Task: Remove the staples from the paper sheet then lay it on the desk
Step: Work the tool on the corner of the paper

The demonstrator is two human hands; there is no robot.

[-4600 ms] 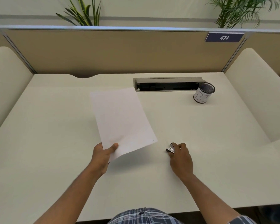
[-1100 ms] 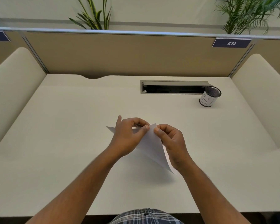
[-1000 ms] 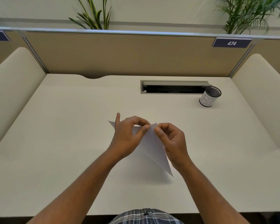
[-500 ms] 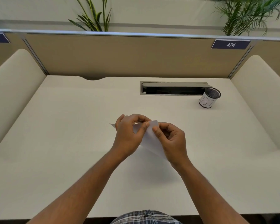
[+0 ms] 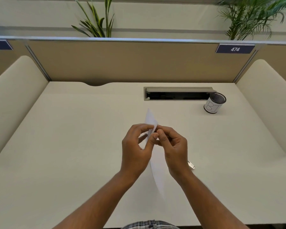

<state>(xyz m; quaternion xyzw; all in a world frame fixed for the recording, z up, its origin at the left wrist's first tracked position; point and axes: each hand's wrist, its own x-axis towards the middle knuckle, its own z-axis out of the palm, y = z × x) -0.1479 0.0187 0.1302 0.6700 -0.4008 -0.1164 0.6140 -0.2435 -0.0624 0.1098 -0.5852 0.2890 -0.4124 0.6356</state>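
Both hands, left (image 5: 135,151) and right (image 5: 173,146), pinch the sheet (image 5: 158,171) edge-on above the counter (image 5: 73,146); a cup (image 5: 214,103) stands far right.

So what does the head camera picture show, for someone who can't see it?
Two hands hold a sheet of paper nearly edge-on above a pale desk, the left hand and right hand pinching near its top corner. A small metal tool lies on the desk behind the right wrist, and a labelled mesh cup stands far right.
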